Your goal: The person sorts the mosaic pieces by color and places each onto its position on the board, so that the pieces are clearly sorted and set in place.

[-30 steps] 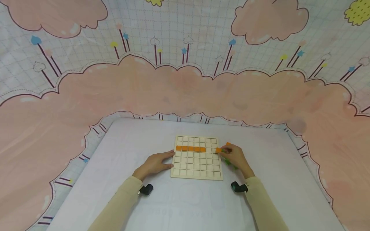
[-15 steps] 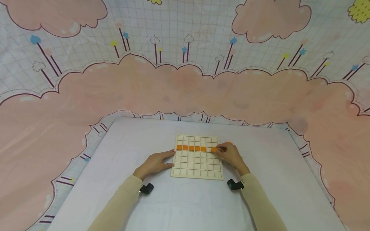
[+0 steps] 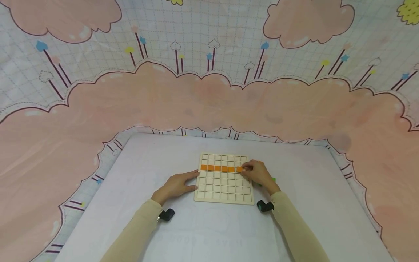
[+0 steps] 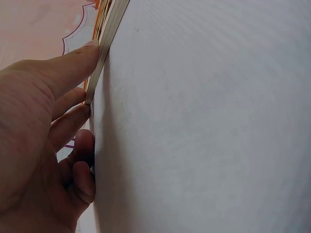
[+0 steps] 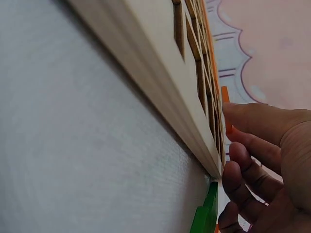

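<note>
A pale wooden grid board [image 3: 225, 198] lies on the white table, and a row of several orange square tiles [image 3: 217, 168] fills cells from its left side. My left hand [image 3: 176, 185] rests beside the board's left edge; in the left wrist view its thumb [image 4: 80, 65] touches that edge. Between thumb and index finger my right hand [image 3: 260, 175] pinches one orange tile [image 3: 239, 169] over the same row, just right of the last laid tile. The right wrist view shows that tile [image 5: 226, 109] upright on edge above the grid.
Green pieces [image 5: 205, 218] lie on the table by the board's right side, partly hidden by my right hand. More orange [image 3: 260, 162] shows behind that hand. The white table [image 3: 157, 156] meets a patterned cloth at its edges.
My right hand has moved left with the orange tile, from the board's right edge to above the row. My left hand stays in place at the left edge.
</note>
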Tool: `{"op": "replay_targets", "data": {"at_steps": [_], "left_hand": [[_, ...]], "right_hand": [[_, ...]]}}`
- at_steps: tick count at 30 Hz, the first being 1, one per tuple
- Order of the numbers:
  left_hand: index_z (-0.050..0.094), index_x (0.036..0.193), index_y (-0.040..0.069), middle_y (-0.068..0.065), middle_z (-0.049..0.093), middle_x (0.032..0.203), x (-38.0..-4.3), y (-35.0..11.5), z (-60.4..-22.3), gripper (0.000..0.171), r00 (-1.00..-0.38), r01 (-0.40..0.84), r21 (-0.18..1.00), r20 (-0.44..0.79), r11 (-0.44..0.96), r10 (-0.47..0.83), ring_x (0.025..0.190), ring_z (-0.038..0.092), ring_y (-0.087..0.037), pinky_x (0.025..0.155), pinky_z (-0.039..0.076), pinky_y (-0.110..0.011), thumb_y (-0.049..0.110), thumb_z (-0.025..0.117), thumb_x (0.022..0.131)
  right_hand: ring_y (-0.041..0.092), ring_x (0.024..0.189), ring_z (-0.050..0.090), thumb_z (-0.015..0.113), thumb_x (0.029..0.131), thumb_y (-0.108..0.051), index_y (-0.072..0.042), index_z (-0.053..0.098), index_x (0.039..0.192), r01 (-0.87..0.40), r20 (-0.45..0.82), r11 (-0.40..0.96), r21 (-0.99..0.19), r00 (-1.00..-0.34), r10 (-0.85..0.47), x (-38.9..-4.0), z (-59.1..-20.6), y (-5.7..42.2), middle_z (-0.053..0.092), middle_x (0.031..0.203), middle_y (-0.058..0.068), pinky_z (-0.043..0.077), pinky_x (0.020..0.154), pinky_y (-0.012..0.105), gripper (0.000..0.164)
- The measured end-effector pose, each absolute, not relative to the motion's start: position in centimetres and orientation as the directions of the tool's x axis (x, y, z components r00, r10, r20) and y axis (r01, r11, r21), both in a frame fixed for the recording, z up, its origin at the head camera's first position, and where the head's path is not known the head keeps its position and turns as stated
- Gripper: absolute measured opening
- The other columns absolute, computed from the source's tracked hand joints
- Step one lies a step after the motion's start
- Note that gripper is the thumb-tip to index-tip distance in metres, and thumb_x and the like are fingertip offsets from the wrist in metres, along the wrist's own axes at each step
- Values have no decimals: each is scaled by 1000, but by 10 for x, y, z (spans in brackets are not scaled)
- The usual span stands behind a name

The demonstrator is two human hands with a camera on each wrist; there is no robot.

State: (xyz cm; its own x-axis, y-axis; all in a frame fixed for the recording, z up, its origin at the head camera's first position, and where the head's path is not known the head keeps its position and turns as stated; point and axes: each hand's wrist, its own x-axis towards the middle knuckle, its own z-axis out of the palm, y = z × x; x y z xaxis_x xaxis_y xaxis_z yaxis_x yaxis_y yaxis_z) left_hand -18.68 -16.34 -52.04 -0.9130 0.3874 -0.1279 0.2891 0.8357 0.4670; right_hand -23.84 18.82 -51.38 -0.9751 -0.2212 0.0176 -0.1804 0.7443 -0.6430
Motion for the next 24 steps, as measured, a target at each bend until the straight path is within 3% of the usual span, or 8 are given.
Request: {"op": "replay_targets", "data": {"at_steps": [24], "left_hand": [[48,147,24,5,41,156,-185,-163,-518,63,-910,308,473,-107,825,401,143,42,-27,117,35,-50,42,69,90]], "right_hand": [[17,82,51,76,84,-19,-8,73,110,-160,-21,737,-656,-973,-231,-240,-515,185,63,91,3,41,69,26,28]]}}
